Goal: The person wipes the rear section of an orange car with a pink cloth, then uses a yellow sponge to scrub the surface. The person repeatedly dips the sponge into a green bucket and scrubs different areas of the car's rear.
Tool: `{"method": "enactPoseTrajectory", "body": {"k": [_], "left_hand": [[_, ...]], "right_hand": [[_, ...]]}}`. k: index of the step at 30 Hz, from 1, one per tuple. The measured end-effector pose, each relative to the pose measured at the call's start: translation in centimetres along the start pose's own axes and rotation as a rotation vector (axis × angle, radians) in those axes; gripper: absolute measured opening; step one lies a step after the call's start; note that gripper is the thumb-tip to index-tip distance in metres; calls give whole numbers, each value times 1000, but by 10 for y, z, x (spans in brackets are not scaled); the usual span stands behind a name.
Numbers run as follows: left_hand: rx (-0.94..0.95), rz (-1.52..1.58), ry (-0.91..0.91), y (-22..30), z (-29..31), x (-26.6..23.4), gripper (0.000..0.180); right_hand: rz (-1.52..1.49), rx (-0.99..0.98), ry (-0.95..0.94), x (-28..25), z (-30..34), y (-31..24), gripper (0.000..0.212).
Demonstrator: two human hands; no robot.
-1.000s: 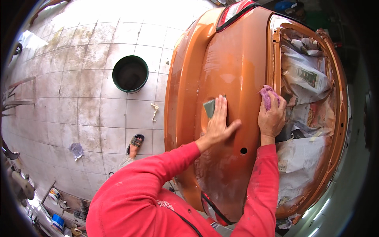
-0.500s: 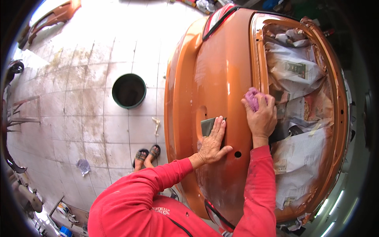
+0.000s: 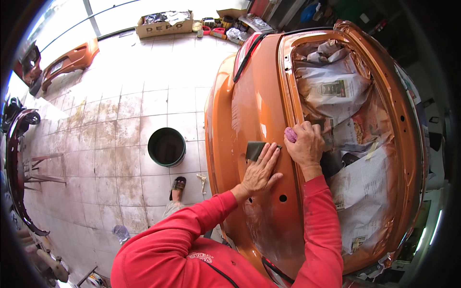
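My left hand (image 3: 260,172) lies flat with fingers stretched on a dark sheet of sandpaper (image 3: 254,150), pressing it to the orange rear panel of a car (image 3: 270,103). The sheet's far left part sticks out past the fingertips. Closed round a crumpled pink cloth (image 3: 290,135), my right hand (image 3: 309,150) is at the edge of the rear window opening, right of my left hand. Most of the cloth is hidden in the fist. A round black hole (image 3: 283,198) shows in the panel below my left hand. Whitish, wet-looking smears mark the paint.
Paper sheets (image 3: 367,192) cover the window opening. On the tiled floor at left stand a dark bucket (image 3: 166,147) and a metal stand (image 3: 48,168). An orange bumper (image 3: 72,63) lies far left. A cardboard box (image 3: 164,30) is at the back.
The view has shifted, bringing the back box into sight. My left hand and the sandpaper have slid slightly farther up the panel. The cloth is more bunched inside my right hand.
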State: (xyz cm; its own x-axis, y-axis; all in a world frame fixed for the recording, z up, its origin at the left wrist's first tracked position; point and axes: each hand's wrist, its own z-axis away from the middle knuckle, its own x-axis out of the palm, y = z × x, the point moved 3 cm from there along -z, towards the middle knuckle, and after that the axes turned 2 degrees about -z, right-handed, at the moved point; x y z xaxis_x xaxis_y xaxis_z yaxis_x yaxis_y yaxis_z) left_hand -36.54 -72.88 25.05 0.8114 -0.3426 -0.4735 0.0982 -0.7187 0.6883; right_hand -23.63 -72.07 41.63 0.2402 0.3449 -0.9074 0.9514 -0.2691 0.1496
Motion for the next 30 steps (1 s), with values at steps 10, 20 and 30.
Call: {"method": "enactPoseTrajectory", "body": {"k": [10,20,30], "left_hand": [[28,104,64,-43,-40,-4,83],[-168,128,120,-210,-199,-17,84],[-259,281,92,-194,-176,-3,79]], "right_hand": [[-46,-119,-201,46,-116,-17,20],[-212,-289,-65,94,-135,6,40],[-172,-318,-86,90,-134,14,22]]}}
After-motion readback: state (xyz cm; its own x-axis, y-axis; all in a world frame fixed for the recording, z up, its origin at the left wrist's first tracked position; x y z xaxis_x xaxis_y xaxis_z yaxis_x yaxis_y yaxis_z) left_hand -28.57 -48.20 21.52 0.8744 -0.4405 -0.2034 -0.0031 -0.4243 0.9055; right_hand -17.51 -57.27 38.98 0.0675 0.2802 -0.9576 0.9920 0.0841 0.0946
